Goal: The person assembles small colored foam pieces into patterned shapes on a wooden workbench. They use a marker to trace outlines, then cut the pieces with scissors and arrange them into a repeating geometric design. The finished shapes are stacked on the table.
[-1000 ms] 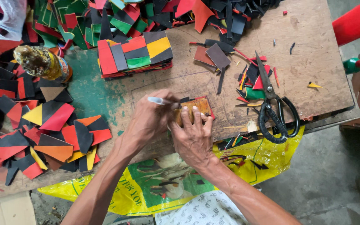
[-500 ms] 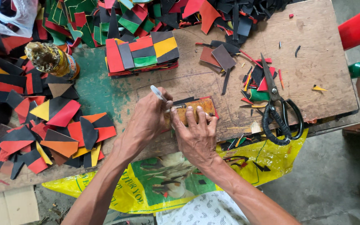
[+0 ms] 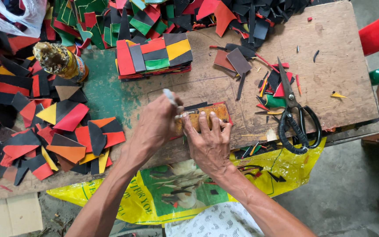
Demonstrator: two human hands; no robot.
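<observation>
We hold a pen [image 3: 170,97] in our left hand [image 3: 156,125], fingers closed round it, its tip down at the left edge of a small brown template [image 3: 207,115]. Our right hand [image 3: 208,142] lies flat on that template, fingers together and pressed down, pinning it to the wooden table [image 3: 347,66]. A dark piece shows under the template's edges; we cannot tell its full shape.

Judging from how things lie, much work is behind us: a neat stack [image 3: 154,57] of colour-blocked pieces sits just beyond the template, and loose finished pieces [image 3: 62,131] in red, black, orange and yellow spread out to the left. A further heap [image 3: 123,17] covers the far edge. The line round the template looks only begun, since the pen is at one side and no drawn outline is visible.

The template lies directly under our right palm and fingers, touching them, and just right of the left hand. The scissors [image 3: 297,118] rest well to the right, untouched, among thin offcuts [image 3: 270,85]. A glue bottle [image 3: 62,61] lies at the left.
</observation>
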